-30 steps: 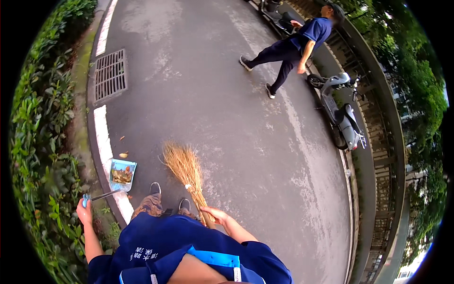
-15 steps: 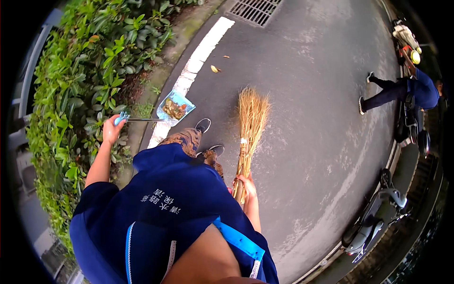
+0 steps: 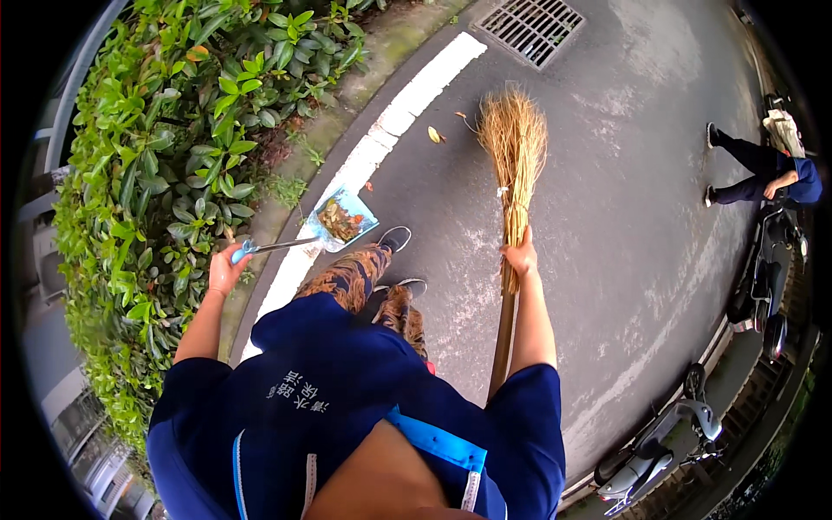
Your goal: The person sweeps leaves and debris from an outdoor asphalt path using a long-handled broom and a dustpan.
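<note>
Broom [image 3: 516,165] extends right of the dustpan [image 3: 357,204], the right hand [image 3: 521,257] clasped around its stalks [image 3: 514,208], probably for control; well apart, the left hand [image 3: 226,270] grips the handle [image 3: 290,244] left of the dustpan, likely keeping its leaves [image 3: 338,221] from spilling.

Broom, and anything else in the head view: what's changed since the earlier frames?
The right hand has pushed the broom forward and right, farther from the body. The co-worker has moved up the road, away from the silver scooter. Nothing was taken or let go.
Same: left hand grips the dustpan with leaves inside.
</note>
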`<state>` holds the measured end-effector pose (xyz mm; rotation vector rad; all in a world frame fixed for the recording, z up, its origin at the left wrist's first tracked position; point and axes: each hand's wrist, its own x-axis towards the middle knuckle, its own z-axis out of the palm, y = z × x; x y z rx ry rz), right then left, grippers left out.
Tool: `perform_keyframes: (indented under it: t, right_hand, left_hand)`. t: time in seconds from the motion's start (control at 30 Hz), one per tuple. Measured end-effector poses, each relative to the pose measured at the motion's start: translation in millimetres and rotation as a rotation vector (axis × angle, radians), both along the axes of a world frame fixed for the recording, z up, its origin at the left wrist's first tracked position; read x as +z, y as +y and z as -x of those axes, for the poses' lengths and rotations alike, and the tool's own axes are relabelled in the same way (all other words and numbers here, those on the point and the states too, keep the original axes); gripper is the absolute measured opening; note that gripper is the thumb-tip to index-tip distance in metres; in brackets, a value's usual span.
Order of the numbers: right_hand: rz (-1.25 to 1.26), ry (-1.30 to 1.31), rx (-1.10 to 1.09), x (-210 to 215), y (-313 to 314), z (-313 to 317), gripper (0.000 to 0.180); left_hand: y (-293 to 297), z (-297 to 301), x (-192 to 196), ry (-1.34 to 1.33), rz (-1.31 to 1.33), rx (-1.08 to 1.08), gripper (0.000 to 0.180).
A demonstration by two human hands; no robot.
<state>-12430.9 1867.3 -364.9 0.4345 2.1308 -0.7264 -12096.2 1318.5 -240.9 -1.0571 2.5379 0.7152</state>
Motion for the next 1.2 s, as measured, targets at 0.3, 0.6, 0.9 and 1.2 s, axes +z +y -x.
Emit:
perform_keyframes:
  t: [0.3, 0.6, 0.9, 1.2]
  right_hand:
    - [-0.175, -0.218, 0.569, 22, -26, -36, 0.104]
    - [0.048, -0.528, 0.473, 113, -2, -166, 0.109]
    - [0.023, -0.143, 0.385, 86, -1, -77, 0.102]
    - [-0.042, -0.081, 0.314, 5, -87, 35, 0.099]
  left_hand:
    - [-12, 23, -11, 0.007, 0.036, -0.004, 0.03]
    - [-19, 28, -22, 0.065, 0.091, -0.094, 0.029]
    - [-20, 13, -24, 0.019, 0.097, -0.105, 0.028]
    - [-18, 18, -16, 0.079, 0.118, -0.144, 0.03]
